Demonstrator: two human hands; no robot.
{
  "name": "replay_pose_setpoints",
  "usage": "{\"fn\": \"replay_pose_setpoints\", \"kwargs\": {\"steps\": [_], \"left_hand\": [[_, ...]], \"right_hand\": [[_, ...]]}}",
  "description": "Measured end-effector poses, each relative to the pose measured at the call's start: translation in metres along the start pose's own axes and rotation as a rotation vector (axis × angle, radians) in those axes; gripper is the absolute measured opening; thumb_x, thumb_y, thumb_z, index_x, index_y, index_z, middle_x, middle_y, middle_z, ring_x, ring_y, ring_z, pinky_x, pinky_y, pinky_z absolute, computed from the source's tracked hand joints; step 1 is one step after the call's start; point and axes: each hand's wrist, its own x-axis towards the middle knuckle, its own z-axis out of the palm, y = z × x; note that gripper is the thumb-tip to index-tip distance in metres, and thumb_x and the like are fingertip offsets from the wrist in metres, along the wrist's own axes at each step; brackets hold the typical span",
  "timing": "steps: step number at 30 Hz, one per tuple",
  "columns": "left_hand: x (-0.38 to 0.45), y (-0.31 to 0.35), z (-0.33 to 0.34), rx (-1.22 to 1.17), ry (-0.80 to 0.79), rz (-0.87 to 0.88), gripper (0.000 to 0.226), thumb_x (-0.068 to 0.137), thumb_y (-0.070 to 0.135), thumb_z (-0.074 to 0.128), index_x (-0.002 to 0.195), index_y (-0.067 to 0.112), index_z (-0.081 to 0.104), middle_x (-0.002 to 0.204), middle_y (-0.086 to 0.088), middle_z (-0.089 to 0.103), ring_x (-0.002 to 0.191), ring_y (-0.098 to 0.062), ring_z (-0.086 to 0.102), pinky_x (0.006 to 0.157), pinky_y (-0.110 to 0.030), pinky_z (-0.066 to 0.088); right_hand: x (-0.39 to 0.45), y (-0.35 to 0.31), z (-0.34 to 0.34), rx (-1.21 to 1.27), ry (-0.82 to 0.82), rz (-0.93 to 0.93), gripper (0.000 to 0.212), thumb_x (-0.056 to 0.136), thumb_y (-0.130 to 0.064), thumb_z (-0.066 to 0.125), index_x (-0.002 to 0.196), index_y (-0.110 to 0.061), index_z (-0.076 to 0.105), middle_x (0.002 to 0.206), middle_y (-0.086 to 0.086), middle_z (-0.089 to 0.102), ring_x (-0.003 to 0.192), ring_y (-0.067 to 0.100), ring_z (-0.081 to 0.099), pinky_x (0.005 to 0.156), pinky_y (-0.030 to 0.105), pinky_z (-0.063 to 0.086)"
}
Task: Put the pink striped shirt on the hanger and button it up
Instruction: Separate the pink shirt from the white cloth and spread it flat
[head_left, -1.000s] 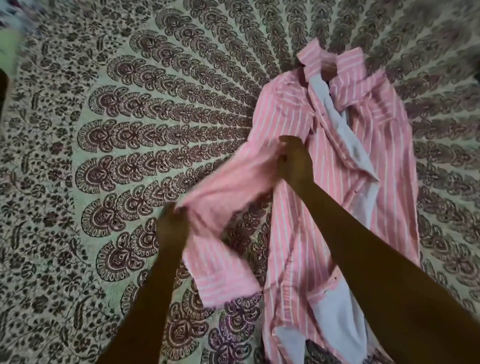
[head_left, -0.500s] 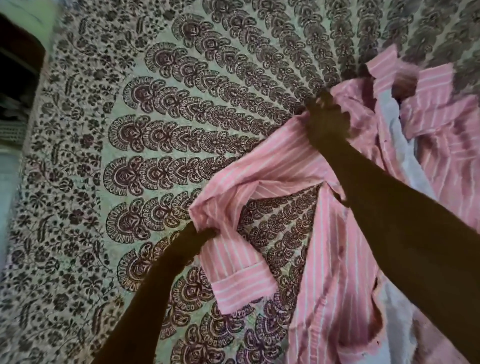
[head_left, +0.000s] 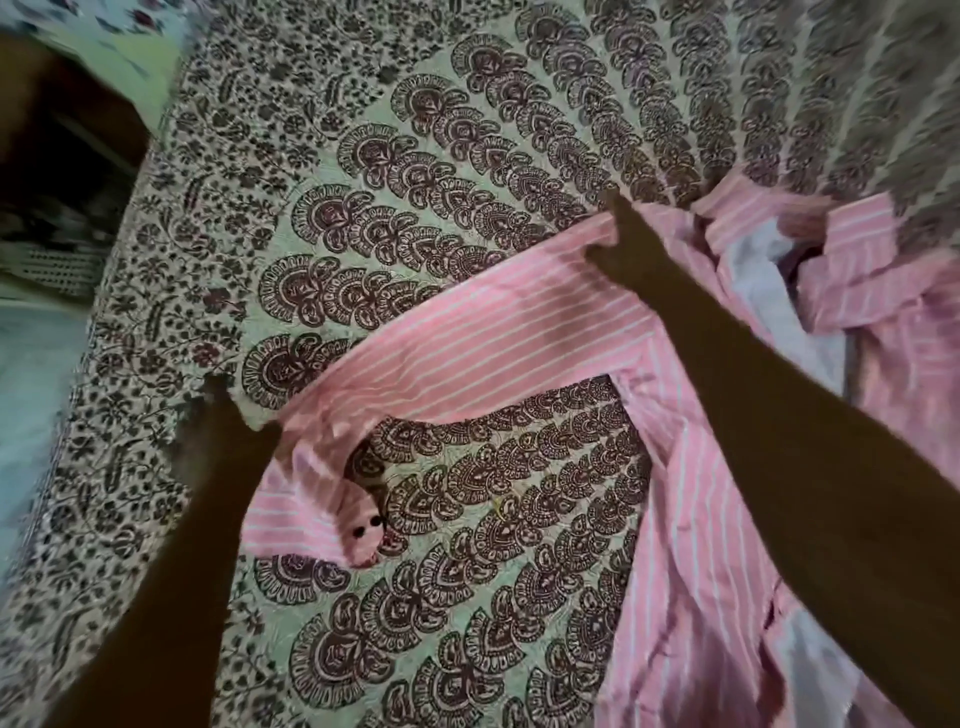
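The pink striped shirt (head_left: 691, 519) lies open on the right side of the patterned bedspread (head_left: 415, 156), its white lining showing near the collar (head_left: 852, 234). One sleeve (head_left: 467, 353) stretches leftward across the bed. Its cuff (head_left: 332, 525), with two dark buttons, is folded back under the sleeve. My left hand (head_left: 223, 431) holds the sleeve's end near the cuff; the hand is blurred. At the shoulder, where the sleeve joins the body, my right hand (head_left: 628, 249) grips the fabric. My right forearm covers part of the shirt's front.
The bed's left edge runs down the left of the view, with pale floor (head_left: 31, 374) beyond it. A dark piece of furniture (head_left: 57, 145) and a white perforated basket (head_left: 52, 265) stand beyond that edge.
The sleeve has been pulled out straight to the left. My left hand moved left and down with the sleeve's end, my right hand moved up from the shirt's front to the shoulder, and the cuff flipped under.
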Motion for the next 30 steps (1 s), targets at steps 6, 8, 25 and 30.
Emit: {"fn": "replay_pose_setpoints", "kwargs": {"steps": [6, 8, 25, 30], "left_hand": [[-0.051, 0.017, 0.034, 0.046, 0.018, 0.277, 0.054, 0.082, 0.041, 0.054, 0.128, 0.015, 0.043, 0.129, -0.021, 0.048, 0.111, -0.039, 0.050, 0.091, -0.050, 0.042], [-0.073, 0.007, 0.042, -0.099, -0.034, -0.032, 0.080, 0.080, 0.045, 0.064, 0.142, 0.020, 0.020, 0.148, -0.024, 0.023, 0.130, -0.045, 0.030, 0.102, -0.060, 0.031], [-0.091, -0.087, 0.011, 0.285, -0.246, 0.330, 0.053, 0.084, 0.023, 0.062, 0.131, 0.021, 0.040, 0.130, -0.016, 0.047, 0.108, -0.032, 0.055, 0.079, -0.043, 0.055], [-0.094, -0.092, 0.030, -0.017, -0.086, 0.124, 0.029, 0.092, 0.034, 0.044, 0.108, 0.019, 0.063, 0.104, -0.007, 0.069, 0.086, -0.024, 0.066, 0.071, -0.028, 0.050]], "right_hand": [[-0.103, 0.027, 0.054, -0.117, 0.055, -0.046, 0.060, 0.071, -0.031, 0.036, 0.120, -0.004, 0.056, 0.125, 0.024, 0.055, 0.113, 0.040, 0.053, 0.091, 0.051, 0.046], [-0.145, 0.033, 0.065, -0.121, 0.069, -0.079, 0.057, 0.071, -0.030, 0.039, 0.121, -0.008, 0.055, 0.128, 0.021, 0.054, 0.117, 0.039, 0.051, 0.092, 0.051, 0.045], [-0.252, -0.074, 0.143, 0.093, -0.083, -0.155, 0.047, 0.081, -0.017, 0.048, 0.128, -0.009, 0.051, 0.132, 0.018, 0.050, 0.124, 0.036, 0.045, 0.101, 0.045, 0.040], [-0.260, -0.080, 0.155, 0.106, -0.163, -0.230, 0.046, 0.079, -0.021, 0.045, 0.121, -0.006, 0.056, 0.119, 0.018, 0.058, 0.107, 0.035, 0.057, 0.091, 0.039, 0.048]]}}
